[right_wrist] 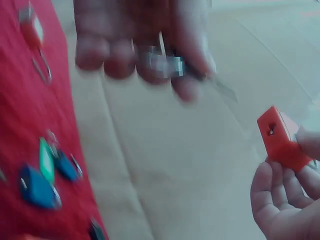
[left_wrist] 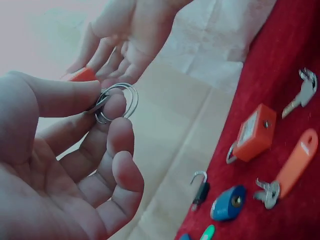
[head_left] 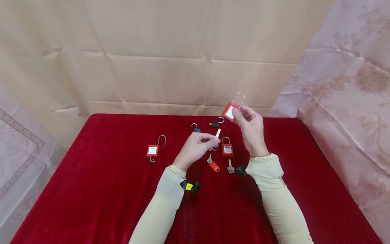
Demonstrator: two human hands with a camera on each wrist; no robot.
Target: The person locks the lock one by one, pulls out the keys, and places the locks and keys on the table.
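Note:
My right hand [head_left: 253,128] holds a red padlock [head_left: 230,112] raised above the far edge of the table, thumb over its white label and metal shackle pointing up. In the right wrist view the keyhole [right_wrist: 271,129] on the padlock's underside faces the left hand. Lower and to the left, my left hand [head_left: 198,147] pinches a key [head_left: 218,133] between thumb and index finger, its blade pointing up, apart from the padlock. Metal key rings [left_wrist: 132,100] hang around the fingers in the left wrist view.
On the red cloth [head_left: 100,189] lie a red padlock [head_left: 152,150] with its shackle open, another red padlock [head_left: 227,150], a key with an orange tag [head_left: 214,166], a loose key [head_left: 230,167], a blue padlock [head_left: 196,130] and a black padlock [head_left: 215,124]. Curtains hang behind.

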